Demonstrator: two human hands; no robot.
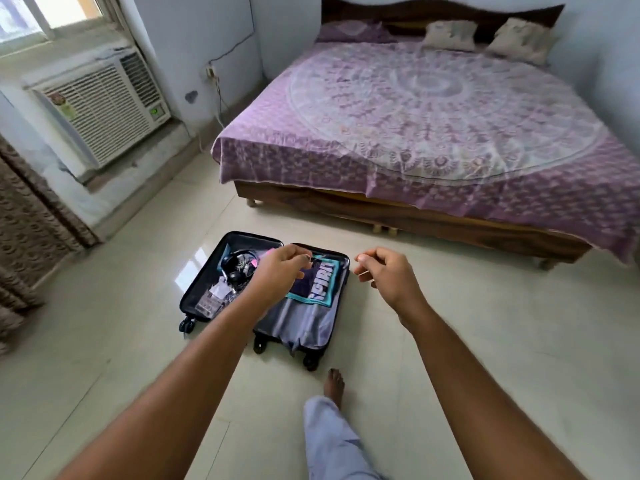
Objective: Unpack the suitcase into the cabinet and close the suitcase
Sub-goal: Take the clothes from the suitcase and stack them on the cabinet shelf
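**Black suitcase lies open on the floor**

Black and shiny, the suitcase (207, 282) lies flat and open on the pale tile floor (450, 323), near the foot of the bed (433, 126). Both halves face up and its small wheels point toward the person.

The left half holds small things: black headphones (237, 265), something pink, and some clear packets (211, 299). They are too jumbled to tell apart well.

The right half holds folded clothes. A teal and purple shirt (320, 282) with big white letters lies on top. Grey cloth (301, 323) lies under it, closer to the wheels.

The left hand (282, 268) reaches out above the middle of the suitcase. Its fingers are curled in, loosely bent, and it holds nothing that can be seen. I cannot tell if it touches the shirt.

The right hand (384, 271) is in the air just past the right edge of the suitcase, over bare floor. Its fingers are curled too, with the thumb close to the fingertips. It is empty.

A bare foot (334, 384) stands on the floor close to the suitcase wheels, with a light trouser leg (332, 441) above it.

A purple patterned sheet covers the bed, and two pillows (485, 38) sit at the far end. An air conditioner (100, 105) sits in the wall under the window on the left.
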